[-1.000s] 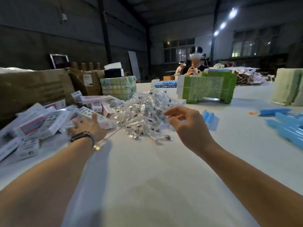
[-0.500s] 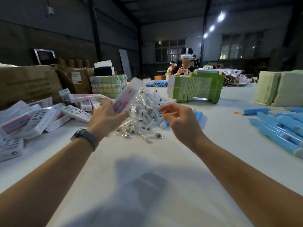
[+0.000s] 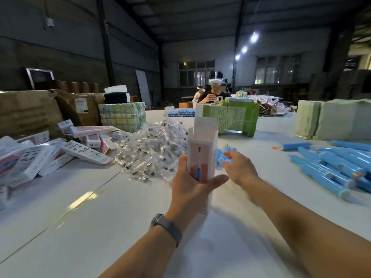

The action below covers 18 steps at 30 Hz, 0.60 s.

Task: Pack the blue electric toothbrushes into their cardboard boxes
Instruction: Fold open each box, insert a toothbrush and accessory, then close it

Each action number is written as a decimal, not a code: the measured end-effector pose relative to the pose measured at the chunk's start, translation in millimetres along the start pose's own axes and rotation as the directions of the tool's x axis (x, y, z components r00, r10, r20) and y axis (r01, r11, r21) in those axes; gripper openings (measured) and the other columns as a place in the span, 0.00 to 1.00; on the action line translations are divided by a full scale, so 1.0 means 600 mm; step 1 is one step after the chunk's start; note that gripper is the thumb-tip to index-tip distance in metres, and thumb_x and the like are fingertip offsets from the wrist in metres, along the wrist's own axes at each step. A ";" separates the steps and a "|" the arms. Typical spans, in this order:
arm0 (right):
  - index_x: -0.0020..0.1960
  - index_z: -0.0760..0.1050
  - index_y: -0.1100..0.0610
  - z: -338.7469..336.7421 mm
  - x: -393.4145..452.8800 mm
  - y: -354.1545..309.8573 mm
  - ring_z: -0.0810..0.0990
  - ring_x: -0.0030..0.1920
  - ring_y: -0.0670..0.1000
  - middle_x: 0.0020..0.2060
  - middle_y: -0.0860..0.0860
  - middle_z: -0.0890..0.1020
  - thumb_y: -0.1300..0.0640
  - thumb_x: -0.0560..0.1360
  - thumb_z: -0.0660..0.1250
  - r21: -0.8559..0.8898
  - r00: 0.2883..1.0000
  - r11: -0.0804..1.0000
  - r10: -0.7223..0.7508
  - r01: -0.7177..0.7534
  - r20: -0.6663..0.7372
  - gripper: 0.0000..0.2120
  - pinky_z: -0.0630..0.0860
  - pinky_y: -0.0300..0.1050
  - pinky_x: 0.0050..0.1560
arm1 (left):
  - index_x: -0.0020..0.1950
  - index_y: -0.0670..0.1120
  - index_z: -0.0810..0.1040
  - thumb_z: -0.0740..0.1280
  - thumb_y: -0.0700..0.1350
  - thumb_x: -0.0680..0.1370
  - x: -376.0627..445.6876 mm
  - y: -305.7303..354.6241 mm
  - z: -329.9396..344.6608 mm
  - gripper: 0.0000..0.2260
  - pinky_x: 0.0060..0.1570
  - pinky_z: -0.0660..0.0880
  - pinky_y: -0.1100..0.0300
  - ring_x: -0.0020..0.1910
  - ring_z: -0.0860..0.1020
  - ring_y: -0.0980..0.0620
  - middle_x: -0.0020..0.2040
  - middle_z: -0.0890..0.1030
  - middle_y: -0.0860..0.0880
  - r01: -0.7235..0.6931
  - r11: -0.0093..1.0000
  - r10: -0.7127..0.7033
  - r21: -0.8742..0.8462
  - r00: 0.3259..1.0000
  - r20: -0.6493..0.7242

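Observation:
My left hand (image 3: 192, 187) grips a white and pink cardboard toothbrush box (image 3: 202, 155) upright above the table, its top flap open. My right hand (image 3: 239, 167), fingers loosely spread, reaches over a few blue toothbrushes (image 3: 221, 157) lying just behind the box; whether it touches them is blurred. A larger heap of blue toothbrushes (image 3: 337, 167) lies at the right. Several flat boxes (image 3: 60, 151) are piled at the left.
A mound of small clear plastic bags (image 3: 152, 151) sits behind my left hand. Brown cartons (image 3: 30, 111) stand at the far left, green bundles (image 3: 236, 117) in the middle, pale stacks (image 3: 331, 121) at the right. A person sits across the white table (image 3: 100, 227).
My left hand picked a box from the left pile, brought it to the centre and stood it upright. My right hand moved forward toward the few blue toothbrushes.

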State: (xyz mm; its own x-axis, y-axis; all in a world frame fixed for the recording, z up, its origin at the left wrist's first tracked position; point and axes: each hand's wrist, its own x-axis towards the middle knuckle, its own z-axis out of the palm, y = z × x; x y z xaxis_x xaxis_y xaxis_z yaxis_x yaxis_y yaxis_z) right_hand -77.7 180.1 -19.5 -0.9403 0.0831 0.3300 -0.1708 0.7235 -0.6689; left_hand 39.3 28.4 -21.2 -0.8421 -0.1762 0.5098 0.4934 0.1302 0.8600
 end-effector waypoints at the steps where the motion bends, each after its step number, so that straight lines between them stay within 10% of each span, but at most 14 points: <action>1: 0.72 0.70 0.48 0.005 0.012 0.005 0.73 0.66 0.57 0.68 0.54 0.75 0.51 0.79 0.61 -0.099 0.999 0.995 -0.003 0.007 0.044 0.21 0.71 0.50 0.64 | 0.53 0.62 0.71 0.82 0.60 0.55 0.002 -0.001 -0.005 0.32 0.40 0.78 0.66 0.45 0.82 0.60 0.47 0.81 0.61 -0.025 0.999 0.026 0.040 1.000 -0.007; 6: 0.75 0.61 0.45 0.018 0.063 0.023 0.70 0.68 0.59 0.70 0.55 0.72 0.43 0.78 0.58 -0.452 0.960 0.885 0.018 0.114 0.279 0.26 0.70 0.52 0.63 | 0.52 0.63 0.69 0.78 0.64 0.55 0.011 -0.015 -0.024 0.30 0.39 0.79 0.65 0.43 0.82 0.59 0.46 0.81 0.62 -0.038 0.995 0.041 0.089 0.999 -0.024; 12: 0.56 0.72 0.44 -0.015 0.072 0.010 0.74 0.49 0.55 0.55 0.53 0.80 0.51 0.75 0.63 -0.508 0.994 0.856 -0.111 0.095 -0.002 0.10 0.65 0.45 0.47 | 0.51 0.56 0.67 0.68 0.69 0.62 0.013 -0.014 -0.019 0.26 0.39 0.77 0.64 0.40 0.79 0.62 0.44 0.79 0.68 -0.037 0.989 0.045 0.143 0.998 -0.054; 18: 0.64 0.69 0.47 -0.024 0.046 0.062 0.73 0.59 0.54 0.59 0.51 0.72 0.50 0.77 0.62 -0.535 0.994 0.844 0.020 0.040 0.105 0.15 0.72 0.48 0.53 | 0.52 0.54 0.68 0.70 0.66 0.67 0.010 -0.008 -0.016 0.24 0.37 0.75 0.65 0.39 0.79 0.62 0.43 0.79 0.66 -0.050 0.991 0.059 0.124 0.996 -0.068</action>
State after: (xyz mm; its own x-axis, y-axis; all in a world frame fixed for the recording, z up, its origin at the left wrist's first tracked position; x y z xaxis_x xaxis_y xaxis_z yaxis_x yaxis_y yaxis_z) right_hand -105.9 219.2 -25.6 -0.9693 0.0250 0.2446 -0.0240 0.9804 -0.1954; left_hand 34.1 17.4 -22.4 -0.7948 -0.2342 0.5599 0.5043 0.2584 0.8239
